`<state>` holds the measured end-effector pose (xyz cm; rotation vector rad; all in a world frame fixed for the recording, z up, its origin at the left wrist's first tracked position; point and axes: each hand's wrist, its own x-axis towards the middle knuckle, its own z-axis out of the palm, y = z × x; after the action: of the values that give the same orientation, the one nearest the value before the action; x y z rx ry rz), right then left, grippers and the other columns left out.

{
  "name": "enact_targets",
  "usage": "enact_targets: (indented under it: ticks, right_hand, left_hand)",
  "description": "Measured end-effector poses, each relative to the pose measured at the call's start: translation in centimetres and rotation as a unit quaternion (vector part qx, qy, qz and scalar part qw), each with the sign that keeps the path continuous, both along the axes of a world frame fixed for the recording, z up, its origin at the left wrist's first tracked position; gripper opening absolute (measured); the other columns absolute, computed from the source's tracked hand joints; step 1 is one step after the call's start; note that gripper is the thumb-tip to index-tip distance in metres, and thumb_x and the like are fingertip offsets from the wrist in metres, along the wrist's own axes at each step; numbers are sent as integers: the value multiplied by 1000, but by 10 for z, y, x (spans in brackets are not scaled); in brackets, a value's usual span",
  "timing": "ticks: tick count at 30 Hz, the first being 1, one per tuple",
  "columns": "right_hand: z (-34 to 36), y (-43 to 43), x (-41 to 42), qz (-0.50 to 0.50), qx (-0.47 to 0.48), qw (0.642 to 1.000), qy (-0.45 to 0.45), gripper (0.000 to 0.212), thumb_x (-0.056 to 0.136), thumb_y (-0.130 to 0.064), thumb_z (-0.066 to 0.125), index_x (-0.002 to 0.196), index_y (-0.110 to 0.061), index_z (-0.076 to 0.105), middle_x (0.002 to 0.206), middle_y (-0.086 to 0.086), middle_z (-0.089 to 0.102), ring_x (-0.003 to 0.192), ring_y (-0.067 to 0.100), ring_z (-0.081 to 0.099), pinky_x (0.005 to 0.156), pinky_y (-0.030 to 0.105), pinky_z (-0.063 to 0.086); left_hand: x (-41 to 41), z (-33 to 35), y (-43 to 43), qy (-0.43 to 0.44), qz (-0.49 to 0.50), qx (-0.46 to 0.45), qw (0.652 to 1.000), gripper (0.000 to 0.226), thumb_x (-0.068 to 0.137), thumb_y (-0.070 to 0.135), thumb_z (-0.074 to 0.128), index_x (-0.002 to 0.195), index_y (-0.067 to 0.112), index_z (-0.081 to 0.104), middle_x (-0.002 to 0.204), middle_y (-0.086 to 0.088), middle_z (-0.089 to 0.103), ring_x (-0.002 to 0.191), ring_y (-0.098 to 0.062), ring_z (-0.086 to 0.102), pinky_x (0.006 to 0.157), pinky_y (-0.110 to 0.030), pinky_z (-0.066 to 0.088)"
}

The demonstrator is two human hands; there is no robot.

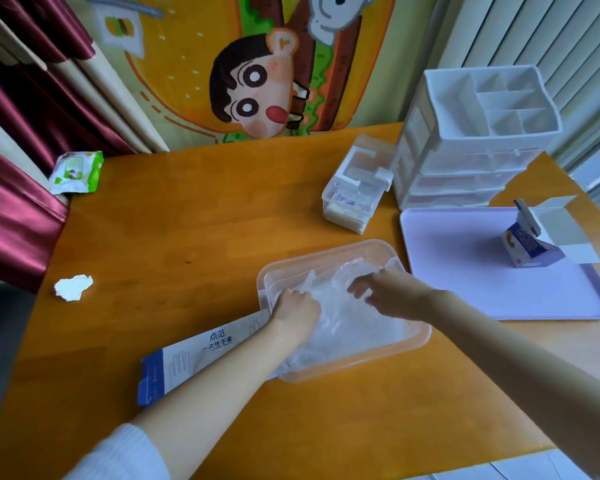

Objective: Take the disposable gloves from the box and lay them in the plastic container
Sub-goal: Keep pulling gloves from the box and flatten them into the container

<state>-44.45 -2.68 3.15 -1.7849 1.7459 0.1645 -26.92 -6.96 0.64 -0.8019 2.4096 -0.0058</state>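
- Head view: the left hand (pixel 297 306) is at the left end of the plastic container (pixel 417 341), fingers curled down onto the gloves (pixel 354 323); whether they pinch the film cannot be told
- Right hand (pixel 392 293) is over the far side, fingers apart and slightly bent, tips on the gloves, apparently flattening them
- Gloves lie as a clear, crumpled layer inside the container; judged to be the settling step, late in the task
- Glove box (pixel 194 355) lies flat just left of the container, under the left forearm, its end meeting the container's edge
- Surface: orange wooden table (pixel 187 237), carrying a crumpled tissue (pixel 73 287), a wipes pack (pixel 77 171), a lilac tray (pixel 465 289) with a small opened carton (pixel 534 244), and a white drawer unit (pixel 465 150)
- Room: maroon curtain (pixel 14 202) on the left, cartoon hanging (pixel 257 81) behind
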Motion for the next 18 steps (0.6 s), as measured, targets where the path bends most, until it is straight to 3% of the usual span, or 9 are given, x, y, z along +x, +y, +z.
enact_targets:
  ticks: [2,4,7,9,12,18]
  right_hand:
    - [0,0,8,8,-141,988,54,33,98,-12,42,126,-24,56,121,-9,62,112,13,55,85,25,39]
    - [-12,-1,19,45,-178,981,63,31,100,-22,43,129,-25,52,128,-8,57,117,13,52,87,25,39]
    - [-46,-7,27,96,-55,988,103,55,95,-36,51,145,-25,31,142,3,40,124,23,45,94,34,41]
    - [-64,-11,28,115,6,980,162,73,91,-42,56,150,-26,17,148,9,27,126,27,42,95,36,39]
    - [-77,-13,29,133,22,965,225,89,87,-46,60,151,-25,3,154,13,10,129,31,37,100,36,38]
    - [-76,-14,29,130,42,957,254,95,85,-47,62,151,-25,-3,155,15,4,132,32,34,104,36,35]
  left_hand:
    - [-2,-6,1,79,46,-10,996,37,89,-4,48,124,5,48,131,-15,46,119,-30,49,90,-34,40]
    - [-6,-16,6,56,60,-4,997,45,91,2,47,134,4,37,142,-21,33,127,-36,39,96,-36,38]
    - [-7,-40,9,-78,91,46,992,70,95,20,51,151,11,10,156,-24,1,138,-50,14,111,-49,24]
    - [-6,-53,8,-127,114,76,982,88,94,24,56,152,17,-8,157,-20,-12,140,-51,7,112,-52,20]
    - [-5,-62,8,-144,128,77,978,99,91,22,61,150,19,-19,158,-15,-14,140,-49,5,111,-50,22]
    - [-6,-73,10,-177,125,53,975,112,86,20,68,147,21,-27,157,-12,-20,141,-49,3,111,-48,23]
